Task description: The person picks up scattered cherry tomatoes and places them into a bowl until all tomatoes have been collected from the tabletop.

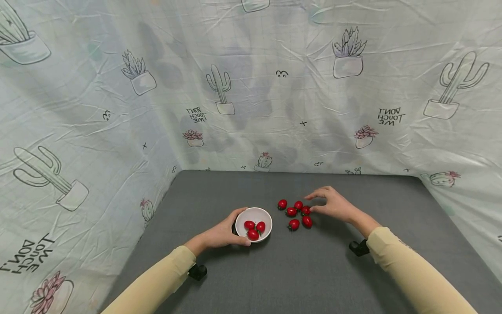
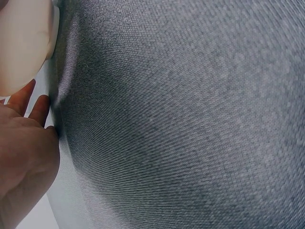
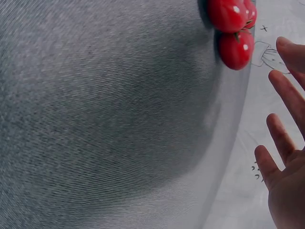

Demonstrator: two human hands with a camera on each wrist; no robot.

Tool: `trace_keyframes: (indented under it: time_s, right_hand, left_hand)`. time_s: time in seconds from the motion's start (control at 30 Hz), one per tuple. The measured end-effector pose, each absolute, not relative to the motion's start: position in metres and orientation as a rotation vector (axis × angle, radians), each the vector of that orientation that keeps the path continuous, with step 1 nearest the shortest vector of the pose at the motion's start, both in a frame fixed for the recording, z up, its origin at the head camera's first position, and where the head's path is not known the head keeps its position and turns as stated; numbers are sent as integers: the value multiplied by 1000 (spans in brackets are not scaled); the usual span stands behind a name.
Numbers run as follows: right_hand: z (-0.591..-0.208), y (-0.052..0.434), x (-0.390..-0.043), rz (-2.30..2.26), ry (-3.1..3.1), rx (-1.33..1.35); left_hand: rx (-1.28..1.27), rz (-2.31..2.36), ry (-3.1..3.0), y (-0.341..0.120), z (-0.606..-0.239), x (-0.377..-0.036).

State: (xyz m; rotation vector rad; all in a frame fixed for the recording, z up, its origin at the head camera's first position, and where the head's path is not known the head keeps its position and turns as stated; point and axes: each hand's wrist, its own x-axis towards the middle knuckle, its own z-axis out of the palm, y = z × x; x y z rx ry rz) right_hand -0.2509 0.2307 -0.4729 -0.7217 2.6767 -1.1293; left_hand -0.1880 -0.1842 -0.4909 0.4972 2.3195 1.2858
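My left hand grips the left side of a small white bowl, thumb at the near rim and fingers round the far side. Three cherry tomatoes lie inside it. In the left wrist view the bowl's outer wall shows above the fingers. To the right of the bowl, several loose cherry tomatoes are scattered on the table. My right hand is just right of them, thumb and fingers spread apart with nothing between. The right wrist view has tomatoes close by the spread fingers.
A dark grey cloth-covered table lies under everything. Behind it and to the sides hangs a pale curtain printed with potted cacti. A black band or mount sits at the left wrist, another at the right.
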Motion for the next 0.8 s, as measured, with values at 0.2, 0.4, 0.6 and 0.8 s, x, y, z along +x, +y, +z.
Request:
trace_keyframes:
  time_s: [0.2, 0.4, 0.6, 0.8]
  right_hand:
    - [-481, 233, -253, -1102, 2671, -717]
    - [-489, 234, -256, -1085, 2673, -736]
    - [-495, 231, -259, -1079, 2670, -738]
    - [-498, 229, -256, -1079, 2666, -724]
  left_hand:
    - [489, 1281, 2325, -183, -490, -187]
    - [483, 1272, 2326, -183, -491, -189]
    - [473, 1271, 2325, -183, -492, -189]
    - [470, 1267, 2326, -184, -492, -188]
